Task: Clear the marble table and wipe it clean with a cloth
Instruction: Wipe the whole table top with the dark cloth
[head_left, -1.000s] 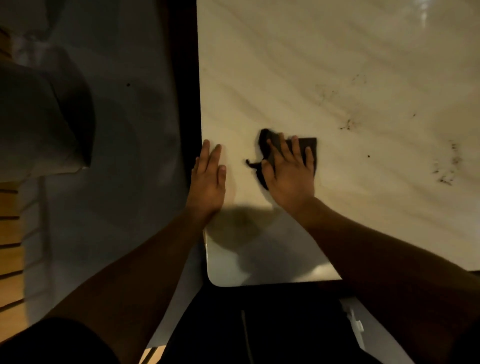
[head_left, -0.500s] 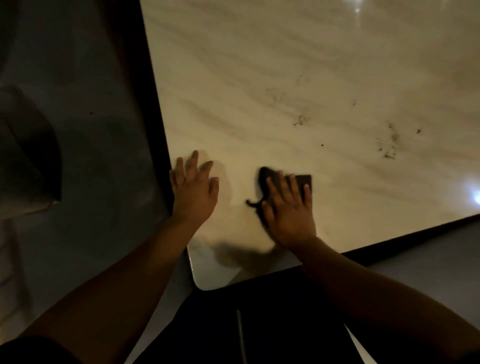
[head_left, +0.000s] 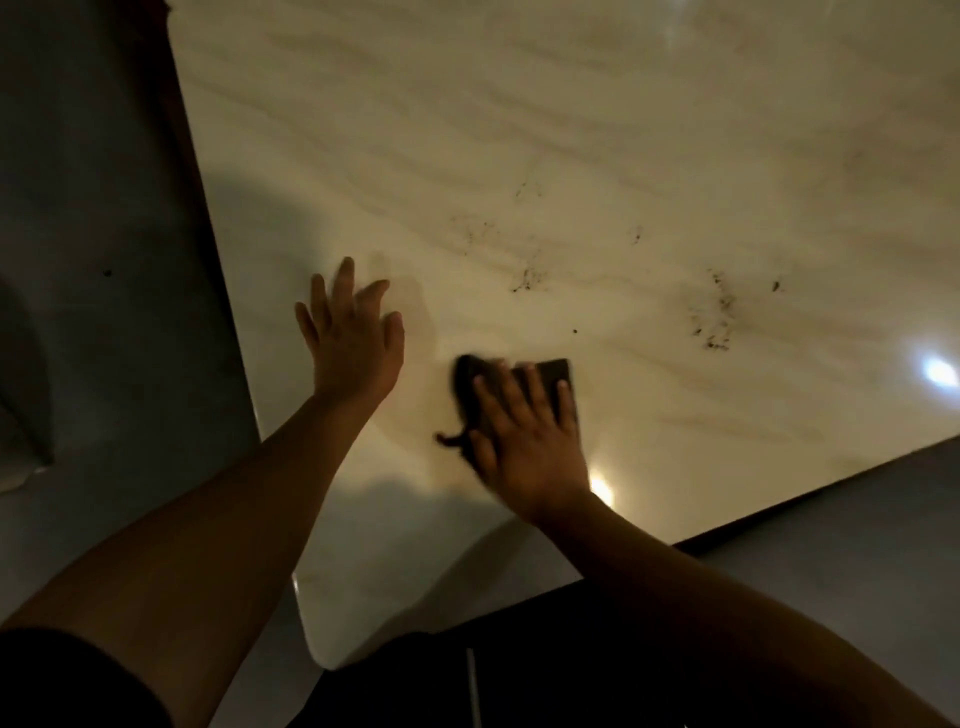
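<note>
The cream marble table (head_left: 571, 130) fills most of the head view. A small dark cloth (head_left: 551, 375) lies on it near the front corner. My right hand (head_left: 524, 441) lies flat on the cloth with straight fingers and presses it down. My left hand (head_left: 356, 338) is spread flat on the bare marble near the left edge, a little left of the cloth. Dark crumbs and smudges (head_left: 717, 312) are scattered on the marble beyond and to the right of the cloth.
The table's rounded front corner (head_left: 332, 649) is close to my body. Grey floor (head_left: 93, 208) runs along the left edge and at the lower right. A pale object (head_left: 21, 374) sits at the far left on the floor.
The view has shifted, so the table's front edge now runs up to the right. Both hands have moved further onto the table, the right one sliding the cloth along the marble.
</note>
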